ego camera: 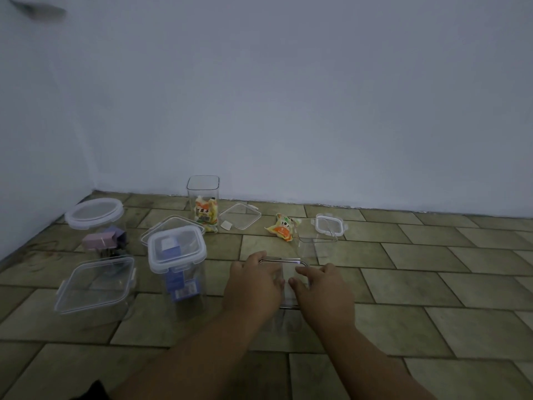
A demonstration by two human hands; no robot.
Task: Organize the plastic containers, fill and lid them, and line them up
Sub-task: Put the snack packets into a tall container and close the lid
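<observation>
Clear container [285,261] stands on the tiled floor [403,284] near the middle. The left hand [253,281] and right hand [321,284] lie flat on its top, fingertips nearly meeting, gripping nothing. A lidded container of blue boxes [177,255] stands just left. Behind it are an open empty container [315,241], a snack packet [282,228] and a loose clear lid [240,216]. The hands cover most of the top, and the dim light blurs the walls.

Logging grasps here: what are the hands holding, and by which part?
Nothing looks gripped: the left hand and right hand lie on top of the clear lid, fingertips nearly meeting mid-lid, seemingly pressing it down.
</observation>
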